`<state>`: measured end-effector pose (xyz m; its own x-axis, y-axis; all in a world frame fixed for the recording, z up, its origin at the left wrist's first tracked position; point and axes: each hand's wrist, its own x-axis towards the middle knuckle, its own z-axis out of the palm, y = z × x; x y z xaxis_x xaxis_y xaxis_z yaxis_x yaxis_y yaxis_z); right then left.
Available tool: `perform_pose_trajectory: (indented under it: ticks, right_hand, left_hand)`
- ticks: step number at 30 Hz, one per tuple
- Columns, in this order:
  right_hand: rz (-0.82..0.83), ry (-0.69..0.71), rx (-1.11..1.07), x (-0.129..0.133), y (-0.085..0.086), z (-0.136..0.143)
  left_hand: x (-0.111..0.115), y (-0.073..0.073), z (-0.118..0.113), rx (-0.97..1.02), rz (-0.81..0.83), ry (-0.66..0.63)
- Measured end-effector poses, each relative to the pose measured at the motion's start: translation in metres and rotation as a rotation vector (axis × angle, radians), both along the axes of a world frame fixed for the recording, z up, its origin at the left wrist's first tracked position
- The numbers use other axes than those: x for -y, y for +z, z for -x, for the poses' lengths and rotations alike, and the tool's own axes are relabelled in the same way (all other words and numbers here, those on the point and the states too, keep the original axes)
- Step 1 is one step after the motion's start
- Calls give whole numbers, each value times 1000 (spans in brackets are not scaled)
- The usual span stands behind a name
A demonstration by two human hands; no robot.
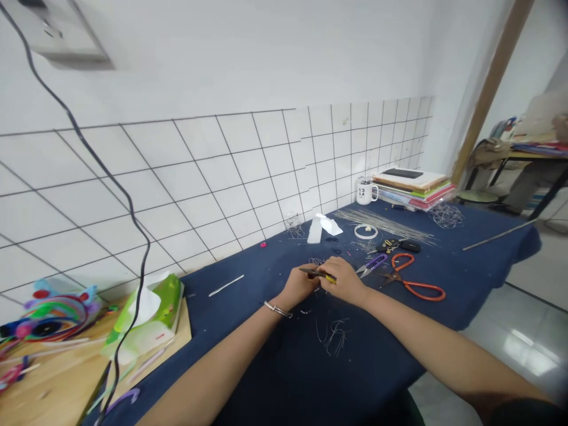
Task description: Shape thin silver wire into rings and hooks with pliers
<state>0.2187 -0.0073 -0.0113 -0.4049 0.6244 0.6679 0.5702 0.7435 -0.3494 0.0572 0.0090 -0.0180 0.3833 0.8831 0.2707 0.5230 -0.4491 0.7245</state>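
My right hand [344, 280] is closed round pliers [318, 274] with dark jaws and a yellow-marked handle. The jaws point left, over my left hand [300, 285], whose fingers are pressed together at the pliers; what they pinch is too small to make out. A silver bracelet [278, 309] circles my left wrist. Thin wire pieces [336, 337] lie on the dark blue cloth [275, 367] just below my hands. Right of my hands are purple-handled snips [375, 264] and orange-handled scissors [412, 287].
Long straight wires [390, 225], a white ring-shaped coil [365, 231] and black-handled pliers [408, 245] lie farther back. A white mug [364, 192] stands by stacked papers [412, 184]. At left are a green tissue pack [166, 307] and a hanging black cable [133, 213].
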Motion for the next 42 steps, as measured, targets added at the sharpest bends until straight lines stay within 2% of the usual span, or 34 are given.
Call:
perform_pose_trajectory:
  ticks: [6,13,22,32,42]
  right_hand:
    - [373,-69,-276,-7,9,-9]
    - [577,9,-491,-15,6,-16]
    - [589,40,-519,-24,-4,-20]
    - [567,28,-563,-31,-2,-26]
    - [589,44,-432,-27,-3,-19]
  left_hand:
    - [4,1,10,242,328,-153]
    - [9,1,16,497,464,-261]
    - [12,-4,17,599,504,-346]
    - [6,-10,17,584,480,-239]
    - [5,-7,14,613,440,-166]
